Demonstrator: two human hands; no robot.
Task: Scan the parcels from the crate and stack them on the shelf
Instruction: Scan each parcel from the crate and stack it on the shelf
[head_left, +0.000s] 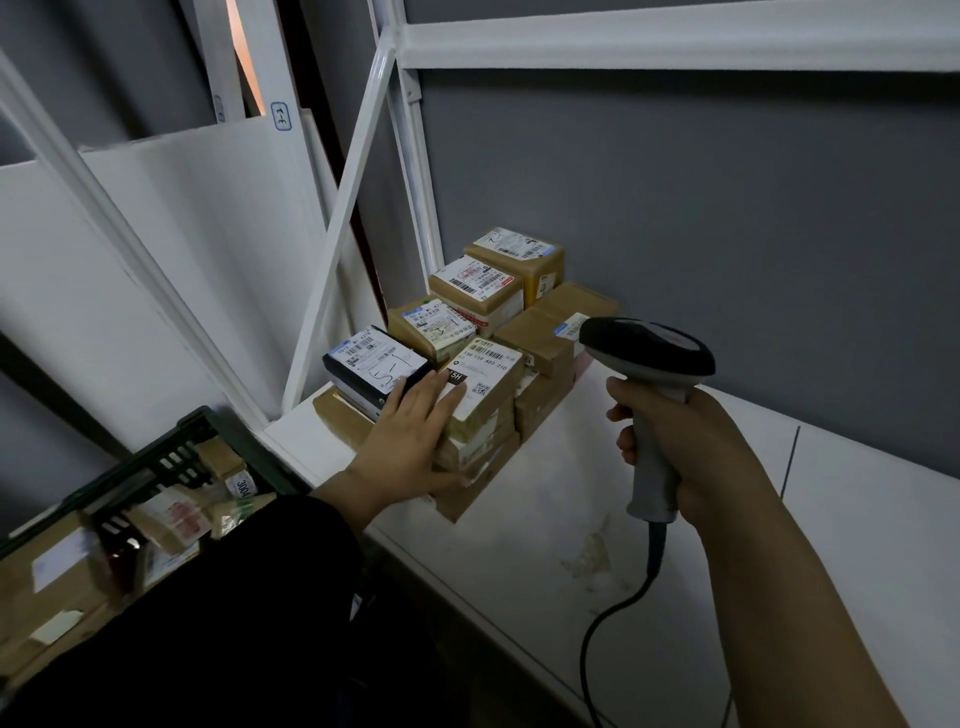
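At eight o'clock in the view sits the dark slatted crate (171, 454). Inside it brown crate parcels (171, 519) lie loosely, too blurred to read. A dark sleeve (234, 597) crosses in front of the crate towards one o'clock and ends in the left hand (410, 436). Its fingers (441, 400) are straight and only slightly spread. They lie flat on the labelled top of the front parcel (491, 387), a brown box marked 15H, while the thumb rests lower on the near side of the boxes beneath.

At ten o'clock of that hand a black parcel (363, 371) with a white label sits touching the brown one. Behind both, towards one o'clock, more brown stacked parcels (498, 280) stand in a tight pile at the left end of the white shelf (597, 499), close to the white upright (415, 208).

At three o'clock of the pile the right hand (680, 447) holds the scanner (647, 348) upright over the shelf. Its fingers (623, 444) are wrapped round the grey handle, and the dark head faces nine o'clock, near the pile. A black cable (608, 623) hangs from the handle towards six o'clock. A grey wall (727, 234) fills the view behind.
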